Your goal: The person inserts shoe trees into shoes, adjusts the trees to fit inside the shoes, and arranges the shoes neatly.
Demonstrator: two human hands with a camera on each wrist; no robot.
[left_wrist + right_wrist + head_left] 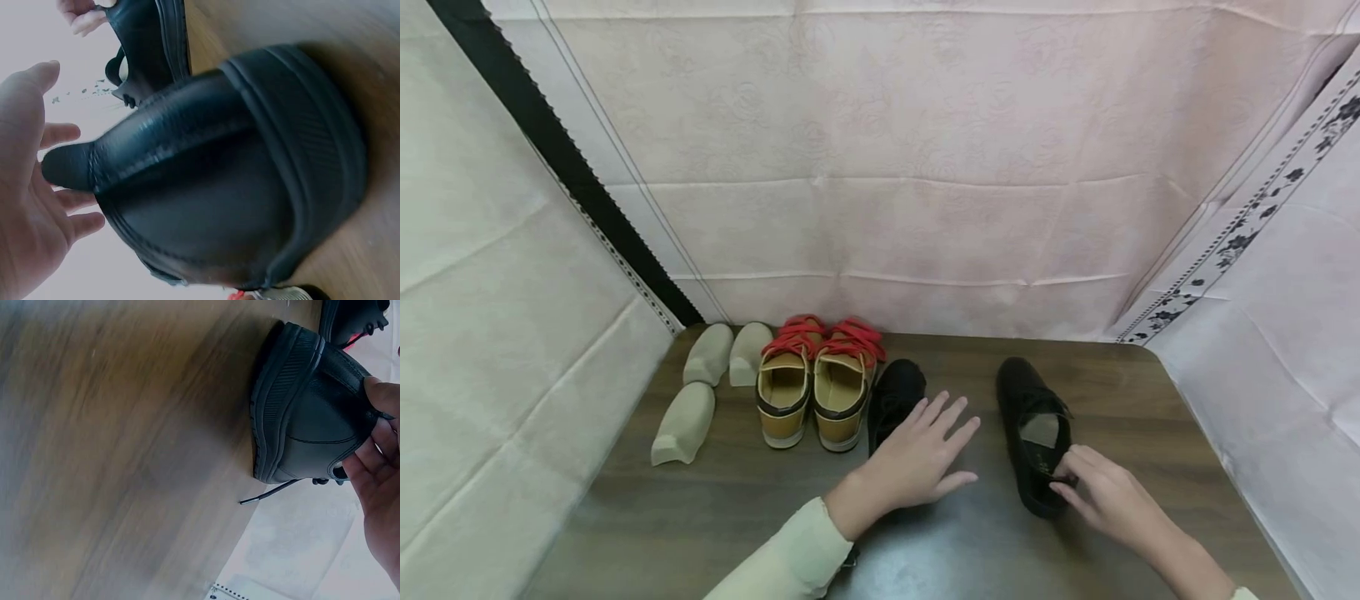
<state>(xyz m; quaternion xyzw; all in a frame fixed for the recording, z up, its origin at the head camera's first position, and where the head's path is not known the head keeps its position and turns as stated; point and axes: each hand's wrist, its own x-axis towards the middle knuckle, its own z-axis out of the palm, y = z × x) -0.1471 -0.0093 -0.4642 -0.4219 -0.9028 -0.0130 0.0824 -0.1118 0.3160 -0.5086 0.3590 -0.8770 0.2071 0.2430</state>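
On the right of the table stands a black lace-up shoe [1026,467], toe away from me. My right hand [1101,487] pinches its heel collar between thumb and fingers, as the right wrist view shows at the black heel [331,419]. A pale piece [1040,429] shows inside its opening. My left hand [917,454] is spread with straight fingers over the other black shoe [897,392], hiding most of it. In the left wrist view that shoe's heel [206,181] faces the camera, its pull tab [69,167] beside the left fingers.
Left of the black shoes stand two tan shoes [838,429] with red laces [853,337]. Several off-white toe-shaped shoe inserts [685,421] lie farther left on the wooden table [737,517]. Pale cloth [887,208] hangs behind and at both sides.
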